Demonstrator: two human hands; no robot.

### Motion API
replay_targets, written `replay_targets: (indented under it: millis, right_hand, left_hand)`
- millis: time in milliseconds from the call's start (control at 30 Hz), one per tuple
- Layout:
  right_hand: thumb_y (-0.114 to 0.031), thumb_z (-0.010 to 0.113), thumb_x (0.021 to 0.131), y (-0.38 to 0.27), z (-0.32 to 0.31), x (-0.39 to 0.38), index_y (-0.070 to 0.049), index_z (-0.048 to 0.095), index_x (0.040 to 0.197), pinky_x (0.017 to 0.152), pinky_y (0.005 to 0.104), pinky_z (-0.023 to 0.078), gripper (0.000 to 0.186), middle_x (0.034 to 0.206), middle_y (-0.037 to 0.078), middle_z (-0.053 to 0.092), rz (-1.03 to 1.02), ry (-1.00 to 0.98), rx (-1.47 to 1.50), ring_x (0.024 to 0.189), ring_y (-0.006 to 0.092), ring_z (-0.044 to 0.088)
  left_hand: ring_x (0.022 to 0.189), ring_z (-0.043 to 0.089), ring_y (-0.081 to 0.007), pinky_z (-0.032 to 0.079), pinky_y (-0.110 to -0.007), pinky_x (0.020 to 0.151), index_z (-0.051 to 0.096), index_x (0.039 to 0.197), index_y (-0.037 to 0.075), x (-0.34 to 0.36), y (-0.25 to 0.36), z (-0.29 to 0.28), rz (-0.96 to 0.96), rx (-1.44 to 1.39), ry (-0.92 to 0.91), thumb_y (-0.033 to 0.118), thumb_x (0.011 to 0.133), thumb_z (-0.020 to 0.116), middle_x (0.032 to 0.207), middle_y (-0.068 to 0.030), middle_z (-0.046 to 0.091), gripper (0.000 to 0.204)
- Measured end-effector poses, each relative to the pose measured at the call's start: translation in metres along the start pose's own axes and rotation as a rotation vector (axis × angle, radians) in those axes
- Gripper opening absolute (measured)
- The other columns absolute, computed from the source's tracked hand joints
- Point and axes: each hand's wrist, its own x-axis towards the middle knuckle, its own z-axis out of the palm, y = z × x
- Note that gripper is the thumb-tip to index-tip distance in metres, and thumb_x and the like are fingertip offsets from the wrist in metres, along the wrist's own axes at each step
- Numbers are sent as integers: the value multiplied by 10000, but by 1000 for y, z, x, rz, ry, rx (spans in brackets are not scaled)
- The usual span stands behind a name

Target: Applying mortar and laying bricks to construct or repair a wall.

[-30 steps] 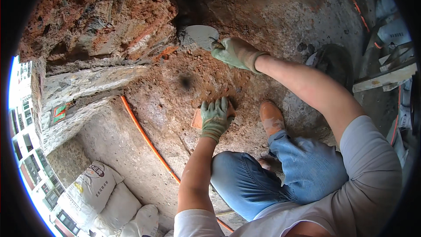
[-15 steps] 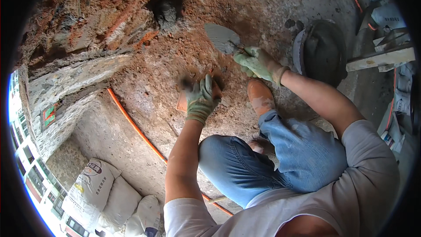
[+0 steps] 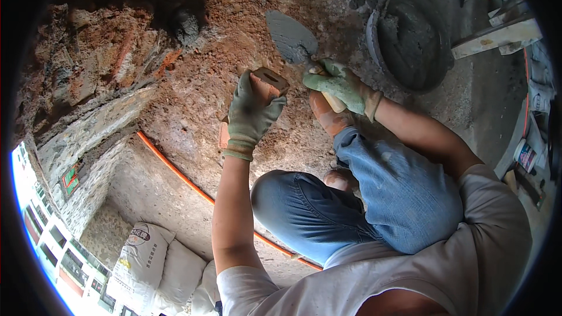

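The person crouching here grips a brick (image 3: 264, 86) in the gloved left hand (image 3: 253, 114). Just right of it, the gloved right hand (image 3: 345, 86) holds a trowel (image 3: 291, 38), blade pointing away; farther right stands a bucket (image 3: 374, 40) of grey mix (image 3: 405, 38).

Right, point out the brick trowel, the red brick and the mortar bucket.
Brick trowel (image 3: 290, 35): head view, middle of the grey blade.
Red brick (image 3: 264, 87): head view, exposed orange side near its slotted face.
Mortar bucket (image 3: 373, 40): head view, pale left rim.
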Motion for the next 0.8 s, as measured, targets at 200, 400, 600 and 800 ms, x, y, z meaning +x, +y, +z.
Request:
replay_targets:
  millis: [200,400,600,800]
  right_hand:
    - [-66,703,883,-35,32,6,-55,597,1138,821,283,530,277,1028,7,636,-88,-60,31,923,98,615]
    - [-42,632,923,-36,32,3,-59,603,1148,825,335,561,228,1050,50,647,34,-20,505,954,204,673]
    - [-58,653,921,-40,23,-11,-63,620,1113,822,298,550,195,1013,12,650,-72,78,334,940,149,659]
    - [-90,729,877,-81,-75,-126,-43,622,1030,649,287,490,192,873,5,652,-61,467,-429,754,86,608]
  left_hand:
    - [1229,521,-317,448,-408,1030,329,1444,-3,12,47,-4,153,191,-59,450,692,842,1341,-221,512,1017]
    - [1258,519,-230,495,-356,939,226,1527,80,4,50,-12,-358,-852,-62,285,913,703,1385,-157,513,805]
    - [881,668,-164,562,-336,754,502,1309,146,12,59,34,-538,-1503,1,150,942,657,1060,-42,666,398]
    - [872,646,-153,597,-337,703,469,1316,147,6,63,60,-528,-1506,168,91,914,687,1059,-37,635,461]
